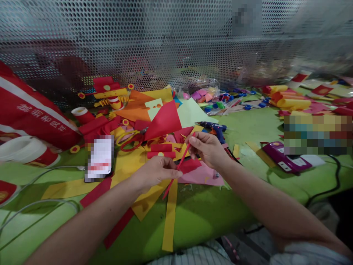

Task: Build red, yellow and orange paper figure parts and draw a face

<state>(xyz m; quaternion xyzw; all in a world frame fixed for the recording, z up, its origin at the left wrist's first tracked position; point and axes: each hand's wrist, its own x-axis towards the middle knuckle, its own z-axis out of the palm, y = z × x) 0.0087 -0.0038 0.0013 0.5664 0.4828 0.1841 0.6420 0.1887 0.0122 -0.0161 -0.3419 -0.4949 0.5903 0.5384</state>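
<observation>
Green desk (242,127) before perforated metal screen (154,40); above its front edge, left hand (162,171) and right hand (202,145) pinch narrow red paper strip (183,156).

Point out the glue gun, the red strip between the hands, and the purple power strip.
Glue gun (217,127): head view, on its blue body.
Red strip (183,156): head view, on its middle stretch.
Purple power strip (286,158): head view, on its casing.

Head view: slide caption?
Both hands hold a narrow red strip over a green table strewn with colored paper.
</observation>
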